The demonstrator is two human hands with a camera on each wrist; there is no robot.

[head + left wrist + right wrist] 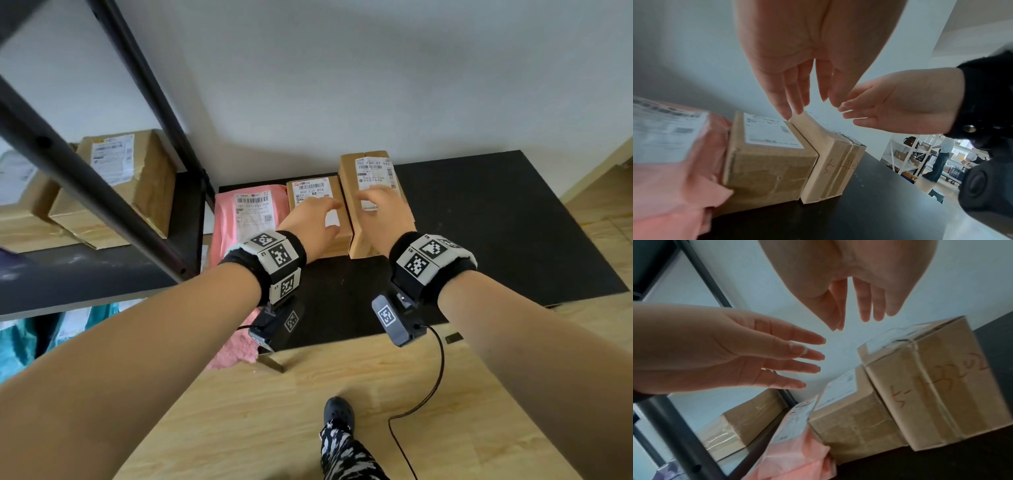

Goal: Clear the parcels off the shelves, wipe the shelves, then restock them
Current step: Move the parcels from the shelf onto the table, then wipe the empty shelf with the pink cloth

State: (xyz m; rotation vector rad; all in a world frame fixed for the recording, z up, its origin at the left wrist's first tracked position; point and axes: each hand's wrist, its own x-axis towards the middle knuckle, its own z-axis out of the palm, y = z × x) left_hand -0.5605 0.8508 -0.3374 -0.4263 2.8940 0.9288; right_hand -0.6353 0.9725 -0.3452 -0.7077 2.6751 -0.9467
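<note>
black shelf (479, 222): taped brown parcel (371, 185), white label, red scrawl.

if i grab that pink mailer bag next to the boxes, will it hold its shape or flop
Probably flop: the pink mailer bag looks like soft, wrinkled plastic film with crumpled ends. It bulges unevenly, so the contents may shift. The glossy film could be somewhat slippery.

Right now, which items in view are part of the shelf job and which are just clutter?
Job items:
- pink mailer
- small carton
- tall carton
- black board they sit on
- taped carton on the black shelf
- left hand and right hand, both open above the cartons

Clutter:
- cable on the floor
- pink cloth
</note>
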